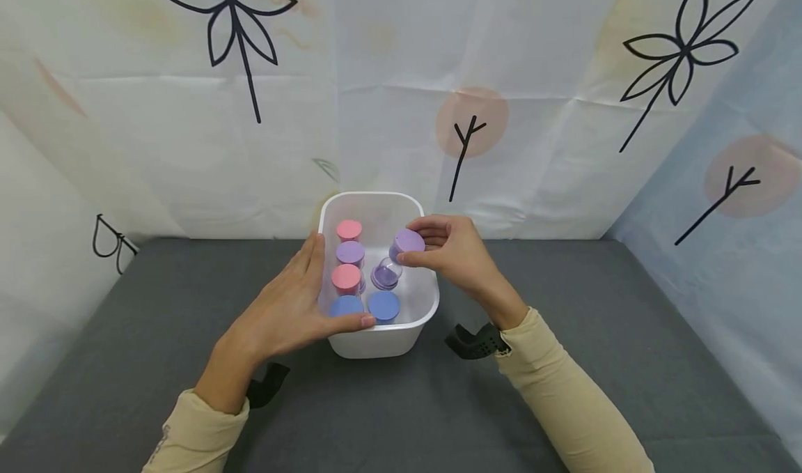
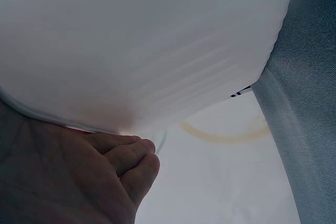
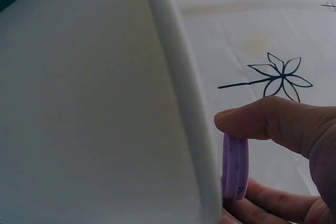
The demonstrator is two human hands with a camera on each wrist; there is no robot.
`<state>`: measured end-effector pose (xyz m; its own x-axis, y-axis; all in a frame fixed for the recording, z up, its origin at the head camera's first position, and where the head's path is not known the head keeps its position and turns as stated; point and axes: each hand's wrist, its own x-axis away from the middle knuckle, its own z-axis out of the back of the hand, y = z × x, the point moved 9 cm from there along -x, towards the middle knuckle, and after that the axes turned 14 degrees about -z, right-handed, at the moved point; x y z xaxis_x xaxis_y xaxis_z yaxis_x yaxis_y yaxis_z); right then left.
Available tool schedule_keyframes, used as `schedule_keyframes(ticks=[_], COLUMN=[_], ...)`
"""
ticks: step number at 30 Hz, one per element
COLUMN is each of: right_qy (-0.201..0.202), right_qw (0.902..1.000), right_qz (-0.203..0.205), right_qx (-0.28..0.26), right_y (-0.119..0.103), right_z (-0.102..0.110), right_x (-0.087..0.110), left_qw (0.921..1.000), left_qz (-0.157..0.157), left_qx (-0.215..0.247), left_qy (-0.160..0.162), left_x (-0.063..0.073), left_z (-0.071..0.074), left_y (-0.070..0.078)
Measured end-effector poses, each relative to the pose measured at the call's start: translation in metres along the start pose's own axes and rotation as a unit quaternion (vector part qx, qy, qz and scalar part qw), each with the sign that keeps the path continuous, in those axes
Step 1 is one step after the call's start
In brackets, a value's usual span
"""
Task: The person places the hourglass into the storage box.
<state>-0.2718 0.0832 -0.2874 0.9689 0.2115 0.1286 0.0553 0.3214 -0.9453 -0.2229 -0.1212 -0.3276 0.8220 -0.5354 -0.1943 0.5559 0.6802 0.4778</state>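
A white plastic bin (image 1: pixel 376 344) holds several small jars with coloured lids. My left hand (image 1: pixel 288 306) rests along its left side, fingers straight against the wall and thumb stretched over the front rim. In the left wrist view, the left fingers (image 2: pixel 134 163) touch the bin's outer wall (image 2: pixel 157 51). Above the bin's right side, my right hand (image 1: pixel 454 253) pinches a purple-lidded jar (image 1: pixel 409 242) between thumb and fingers. The right wrist view shows the purple lid (image 3: pixel 235 166) tilted on edge, beyond the bin rim (image 3: pixel 181 93). Just below it is a clear jar (image 1: pixel 386 274) with purple showing through.
Down the bin's left side stand a pink-lidded jar (image 1: pixel 349 230), a purple-lidded jar (image 1: pixel 350 252) and another pink-lidded jar (image 1: pixel 347 278). Two blue-lidded jars (image 1: pixel 384 306) sit at the front. The bin stands on a grey cloth-covered table (image 1: pixel 595 361), before a patterned white backdrop (image 1: pixel 388 132).
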Motion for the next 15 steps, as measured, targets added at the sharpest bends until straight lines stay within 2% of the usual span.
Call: schedule_keyframes(ticks=[4,9,15], right_qy=[-0.019,-0.052,-0.075], right_qw=[0.9967,0.9801,0.9652], right_qz=[-0.003,0.011,0.022], right_qx=[0.079,0.191,0.249], right_y=[-0.005,-0.009,-0.01], right_z=[-0.01,-0.025,-0.035], right_x=[-0.011,-0.018,-0.021], left_qw=[1.0,1.0,1.0], left_qz=[0.002,-0.003,-0.002], left_qx=[-0.002,-0.002,-0.002], left_qy=[-0.004,-0.001,-0.003], left_x=[0.0,0.0,0.0], left_z=[-0.001,0.0,-0.001], left_y=[0.0,0.001,0.001])
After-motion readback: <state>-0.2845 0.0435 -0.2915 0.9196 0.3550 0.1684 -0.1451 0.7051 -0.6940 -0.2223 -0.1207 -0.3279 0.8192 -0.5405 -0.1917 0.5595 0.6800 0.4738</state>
